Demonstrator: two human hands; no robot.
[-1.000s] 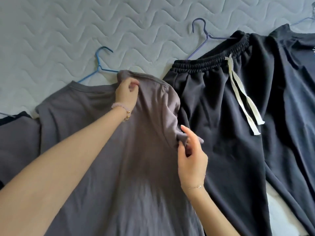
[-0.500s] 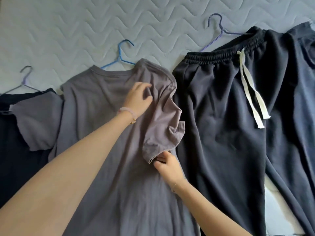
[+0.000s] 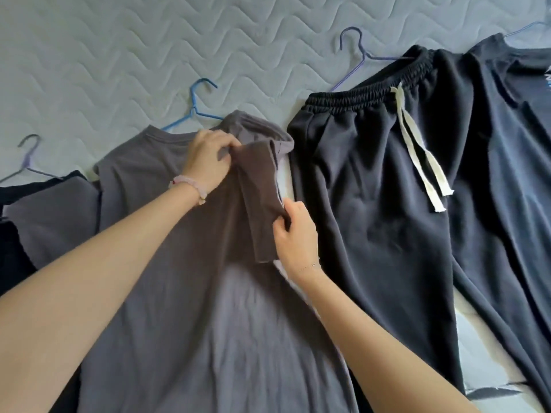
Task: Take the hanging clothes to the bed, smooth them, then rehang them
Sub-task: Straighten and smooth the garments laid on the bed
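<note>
A grey T-shirt [image 3: 185, 308] lies flat on the quilted bed [image 3: 119, 55], its blue hanger [image 3: 195, 107] poking out of the collar. The shirt's right sleeve [image 3: 259, 192] is folded inward over the chest. My left hand [image 3: 208, 158] pinches the cloth at the shoulder, just below the collar. My right hand [image 3: 295, 234] grips the sleeve's outer edge lower down. Black sweatpants [image 3: 372, 204] with a cream drawstring [image 3: 417, 153] lie to the right on a purple hanger [image 3: 357, 52].
A dark navy T-shirt [image 3: 512, 144] lies at the far right, overlapping the sweatpants. At the far left a black garment [image 3: 15, 234] rests on another purple hanger [image 3: 28, 156]. The upper left of the bed is bare quilted cover.
The crumpled right sleeve has been folded flat inward over the chest. My right hand moved up along its edge; my left hand shifted to the shoulder. The view panned slightly.
</note>
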